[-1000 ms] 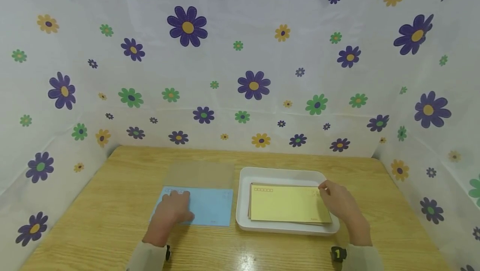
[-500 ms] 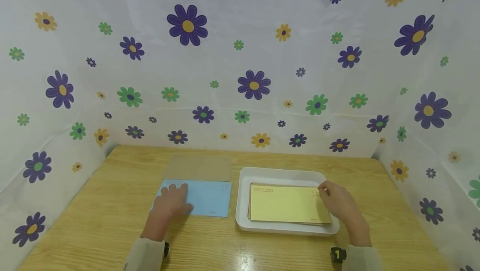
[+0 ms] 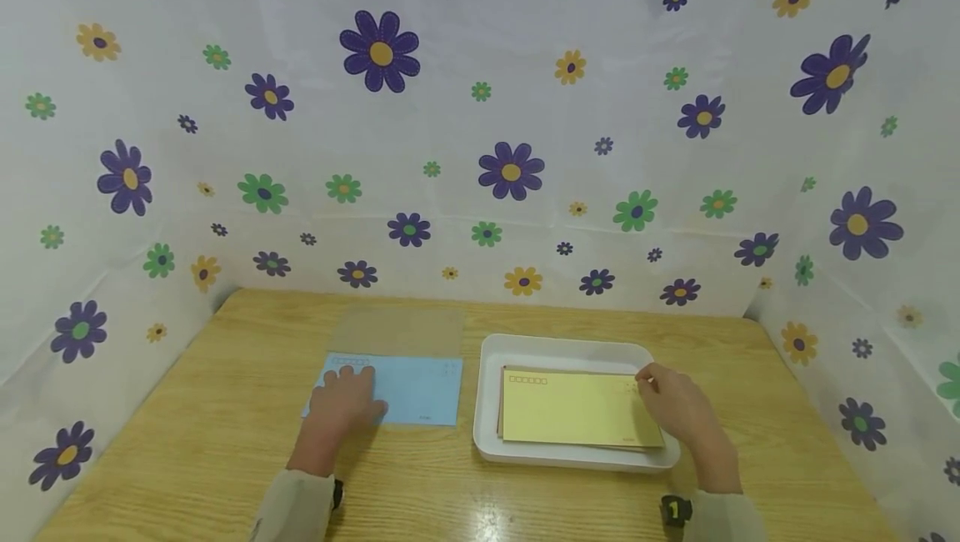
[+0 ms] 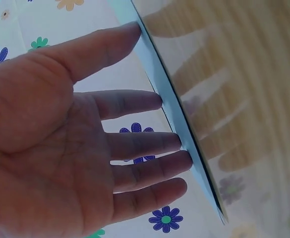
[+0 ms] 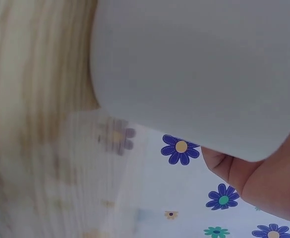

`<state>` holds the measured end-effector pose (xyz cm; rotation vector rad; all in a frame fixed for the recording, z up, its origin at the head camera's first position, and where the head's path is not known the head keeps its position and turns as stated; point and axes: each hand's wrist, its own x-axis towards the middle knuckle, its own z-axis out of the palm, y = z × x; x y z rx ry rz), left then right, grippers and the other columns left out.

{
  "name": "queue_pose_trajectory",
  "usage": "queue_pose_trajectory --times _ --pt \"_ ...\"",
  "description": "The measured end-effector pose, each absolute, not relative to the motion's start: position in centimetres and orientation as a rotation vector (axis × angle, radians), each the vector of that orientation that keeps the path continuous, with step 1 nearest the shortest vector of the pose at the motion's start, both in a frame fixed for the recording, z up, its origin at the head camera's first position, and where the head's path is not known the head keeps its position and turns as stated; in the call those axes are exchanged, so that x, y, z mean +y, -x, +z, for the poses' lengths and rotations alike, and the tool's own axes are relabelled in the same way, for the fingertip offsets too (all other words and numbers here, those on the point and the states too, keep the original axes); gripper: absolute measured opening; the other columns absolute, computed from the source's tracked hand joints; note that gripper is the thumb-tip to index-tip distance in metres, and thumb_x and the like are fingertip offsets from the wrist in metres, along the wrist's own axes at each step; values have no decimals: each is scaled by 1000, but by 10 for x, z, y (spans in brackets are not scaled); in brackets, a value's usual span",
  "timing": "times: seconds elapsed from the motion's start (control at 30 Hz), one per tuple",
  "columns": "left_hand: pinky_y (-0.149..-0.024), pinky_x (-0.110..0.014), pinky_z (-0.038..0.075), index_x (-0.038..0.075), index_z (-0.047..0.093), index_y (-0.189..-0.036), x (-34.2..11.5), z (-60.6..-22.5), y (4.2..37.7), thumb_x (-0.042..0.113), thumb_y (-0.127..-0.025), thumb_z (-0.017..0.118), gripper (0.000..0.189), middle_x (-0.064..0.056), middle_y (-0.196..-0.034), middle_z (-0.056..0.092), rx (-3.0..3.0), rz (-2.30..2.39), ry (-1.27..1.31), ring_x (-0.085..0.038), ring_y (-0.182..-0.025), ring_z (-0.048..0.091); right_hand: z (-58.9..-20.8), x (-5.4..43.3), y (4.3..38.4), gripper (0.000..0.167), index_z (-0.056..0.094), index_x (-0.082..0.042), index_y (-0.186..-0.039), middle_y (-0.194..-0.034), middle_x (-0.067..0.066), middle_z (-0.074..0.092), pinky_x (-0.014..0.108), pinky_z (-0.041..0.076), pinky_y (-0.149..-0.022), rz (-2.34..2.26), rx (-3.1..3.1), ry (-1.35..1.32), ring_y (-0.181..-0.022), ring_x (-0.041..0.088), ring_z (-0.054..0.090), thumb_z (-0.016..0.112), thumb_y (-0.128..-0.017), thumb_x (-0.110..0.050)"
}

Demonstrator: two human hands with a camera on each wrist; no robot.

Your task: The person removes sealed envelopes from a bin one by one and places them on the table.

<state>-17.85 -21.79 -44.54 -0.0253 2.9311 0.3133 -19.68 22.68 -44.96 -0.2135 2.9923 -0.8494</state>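
Observation:
A light blue envelope (image 3: 420, 392) lies on the table at left, and a brown paper sheet (image 3: 397, 332) shows beyond its far edge. My left hand (image 3: 341, 404) rests on the blue envelope's left half with fingers extended; in the left wrist view its fingertips meet the blue edge. At right, a white tray (image 3: 562, 354) holds a yellow envelope (image 3: 577, 409) on top of other paper whose edges peek out. My right hand (image 3: 678, 400) pinches at the yellow envelope's far right corner. The right wrist view has the tray's outside hiding those fingertips.
The wooden table (image 3: 420, 484) extends around both envelopes. A white flower-print cloth (image 3: 450, 125) stands as a wall behind and on both sides. A narrow strip of wood separates the blue envelope from the tray.
My left hand has slid the blue envelope and the brown sheet away from me, toward the back cloth. My right hand and the tray have stayed in place.

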Motion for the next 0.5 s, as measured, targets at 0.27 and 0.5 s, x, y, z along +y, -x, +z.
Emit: queue_pose_trajectory --times 0.27,0.5 --pt "-95 -66 39 -9 52 -131 -214 -441 190 26 -93 65 53 -38 -128 50 2895 258 0 -57 -119 45 -452 231 195 27 64 6 -115 -98 17 69 40 50 -66 -865 2998 238 -71 18 55 50 -99 -11" --pt "-94 -66 41 -9 53 -128 -216 -445 197 25 -91 64 52 -37 -125 53 2904 216 14 -55 -115 49 -453 234 197 28 64 6 -115 -104 22 69 48 53 -76 -892 2989 239 -87 28 65 50 -99 -12"
